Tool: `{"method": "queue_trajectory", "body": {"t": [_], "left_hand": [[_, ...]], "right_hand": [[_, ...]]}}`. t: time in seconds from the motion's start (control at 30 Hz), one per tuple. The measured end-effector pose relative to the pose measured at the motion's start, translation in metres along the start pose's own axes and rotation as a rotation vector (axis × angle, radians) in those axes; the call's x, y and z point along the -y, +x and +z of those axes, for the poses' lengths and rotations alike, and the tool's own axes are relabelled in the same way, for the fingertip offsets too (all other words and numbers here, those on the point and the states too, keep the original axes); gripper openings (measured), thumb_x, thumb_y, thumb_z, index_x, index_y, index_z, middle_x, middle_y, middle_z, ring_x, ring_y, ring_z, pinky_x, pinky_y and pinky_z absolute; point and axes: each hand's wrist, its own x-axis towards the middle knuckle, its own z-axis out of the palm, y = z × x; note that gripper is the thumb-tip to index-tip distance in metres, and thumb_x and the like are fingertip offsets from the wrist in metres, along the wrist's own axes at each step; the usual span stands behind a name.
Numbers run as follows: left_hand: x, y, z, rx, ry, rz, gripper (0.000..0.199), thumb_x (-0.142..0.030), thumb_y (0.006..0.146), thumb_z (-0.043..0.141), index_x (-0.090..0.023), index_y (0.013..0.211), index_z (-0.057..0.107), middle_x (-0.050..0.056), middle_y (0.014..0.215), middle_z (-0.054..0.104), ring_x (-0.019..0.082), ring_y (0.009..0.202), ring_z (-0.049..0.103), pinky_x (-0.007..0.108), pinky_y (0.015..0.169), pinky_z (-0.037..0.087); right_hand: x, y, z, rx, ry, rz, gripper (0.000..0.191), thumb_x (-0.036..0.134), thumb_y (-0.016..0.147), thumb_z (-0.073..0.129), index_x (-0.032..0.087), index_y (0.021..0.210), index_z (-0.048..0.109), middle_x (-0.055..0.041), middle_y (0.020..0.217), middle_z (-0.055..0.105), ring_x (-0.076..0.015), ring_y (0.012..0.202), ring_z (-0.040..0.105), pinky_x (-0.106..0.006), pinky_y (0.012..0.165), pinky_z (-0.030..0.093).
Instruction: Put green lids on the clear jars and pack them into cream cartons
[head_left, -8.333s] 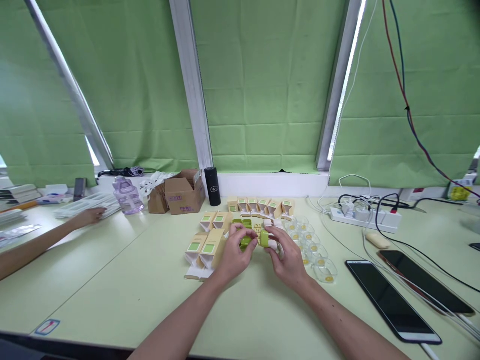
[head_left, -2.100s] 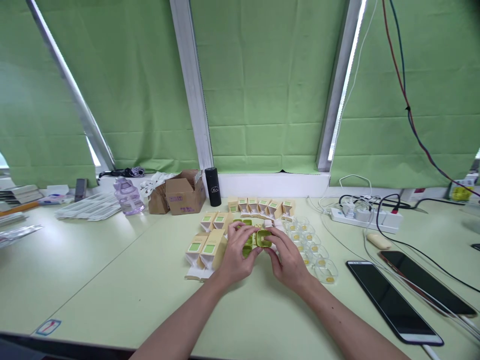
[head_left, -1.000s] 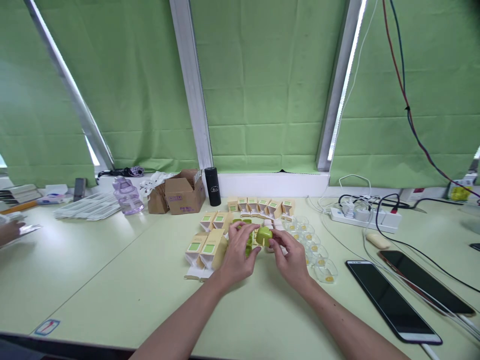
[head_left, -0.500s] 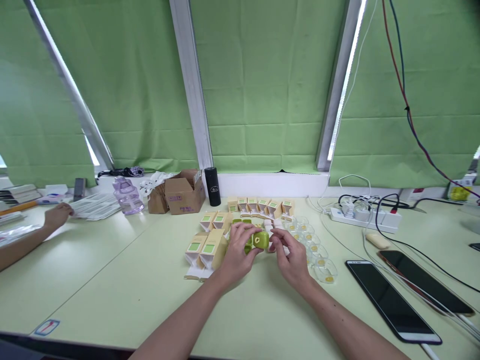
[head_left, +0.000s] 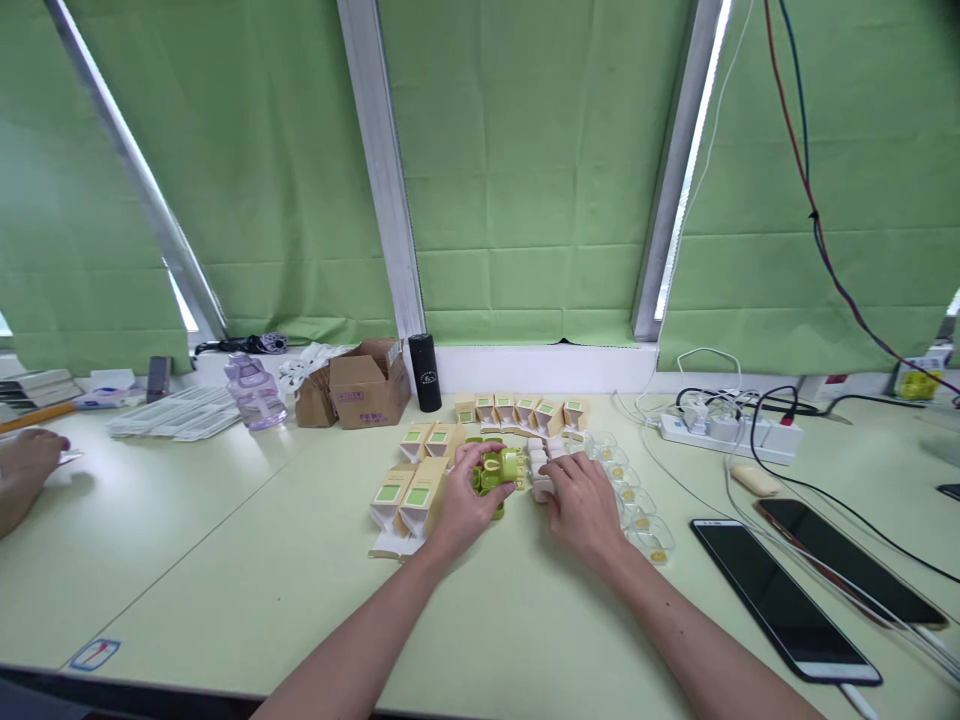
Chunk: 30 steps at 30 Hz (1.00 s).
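My left hand (head_left: pixel 471 498) is closed on a small green plastic container (head_left: pixel 502 466), turned on its side with a yellowish loop showing. Behind those fingers sit more green containers (head_left: pixel 478 480), partly hidden. A cluster of small pale pink blocks (head_left: pixel 537 460) stands between my hands. My right hand (head_left: pixel 589 507) has its fingers curled at the near end of that cluster, closed on a pale pink block; its fingertips are partly hidden. Clear plastic cups (head_left: pixel 651 540) with yellow centres lie in rows just right of it.
Open cream cartons (head_left: pixel 426 497) stand to the left, with a row of smaller cartons (head_left: pixel 525 412) behind. A cardboard box (head_left: pixel 369 385), black tumbler (head_left: pixel 425 374) and purple bottle (head_left: pixel 256 392) line the back. Phones (head_left: pixel 784 600) and a power strip (head_left: pixel 731 436) with cables lie right. Another person's hand (head_left: pixel 30 465) is far left.
My right hand has moved down onto the pale pink blocks. The green container in my left hand has tilted and shifted slightly left. The other person's hand has drawn back leftward.
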Motion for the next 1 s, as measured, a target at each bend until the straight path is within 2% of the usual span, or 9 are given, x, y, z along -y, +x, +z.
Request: {"method": "queue_trajectory", "body": {"t": [0.2, 0.37, 0.5, 0.7, 1.0], "left_hand": [[0.003, 0.001, 0.000, 0.010, -0.054, 0.000, 0.046, -0.021, 0.076, 0.081, -0.022, 0.120, 0.070, 0.010, 0.129, 0.062, 0.029, 0.125, 0.060, 0.040, 0.103, 0.051], [0.011, 0.003, 0.000, 0.007, -0.082, 0.000, 0.048, -0.025, 0.076, 0.082, -0.022, 0.122, 0.068, 0.010, 0.129, 0.063, 0.028, 0.122, 0.062, 0.040, 0.102, 0.051], [0.014, 0.003, -0.001, 0.012, -0.087, -0.006, 0.048, -0.027, 0.077, 0.082, -0.022, 0.123, 0.068, 0.010, 0.130, 0.064, 0.028, 0.122, 0.062, 0.039, 0.104, 0.051], [0.013, 0.003, -0.001, -0.005, -0.070, 0.020, 0.046, -0.024, 0.077, 0.080, -0.022, 0.121, 0.068, 0.009, 0.128, 0.064, 0.028, 0.124, 0.062, 0.041, 0.107, 0.050], [0.013, 0.003, -0.002, 0.024, -0.083, 0.018, 0.047, -0.027, 0.079, 0.081, -0.022, 0.123, 0.067, 0.010, 0.129, 0.063, 0.028, 0.122, 0.062, 0.042, 0.105, 0.050]], "right_hand": [[0.005, 0.000, 0.002, 0.161, -0.097, -0.023, 0.024, 0.022, 0.087, 0.070, 0.020, 0.110, 0.073, -0.0128, 0.115, 0.072, -0.0322, 0.112, 0.053, -0.042, 0.089, 0.034], [-0.001, 0.007, -0.017, 0.233, -0.139, -0.042, 0.023, 0.027, 0.088, 0.070, 0.020, 0.109, 0.071, -0.0122, 0.111, 0.072, -0.0314, 0.111, 0.052, -0.042, 0.091, 0.031], [-0.011, 0.008, -0.032, 0.296, -0.189, -0.089, 0.034, 0.035, 0.078, 0.079, 0.020, 0.107, 0.070, -0.0118, 0.107, 0.070, -0.0321, 0.107, 0.053, -0.042, 0.089, 0.031], [-0.019, 0.002, -0.034, 0.311, -0.258, -0.136, 0.035, 0.023, 0.066, 0.079, 0.021, 0.099, 0.068, -0.0130, 0.102, 0.067, -0.0325, 0.101, 0.053, -0.042, 0.087, 0.033], [-0.017, 0.003, -0.029, 0.270, -0.324, -0.158, 0.020, 0.013, 0.070, 0.073, 0.019, 0.088, 0.069, -0.0149, 0.093, 0.068, -0.0328, 0.098, 0.054, -0.043, 0.084, 0.033]]}}
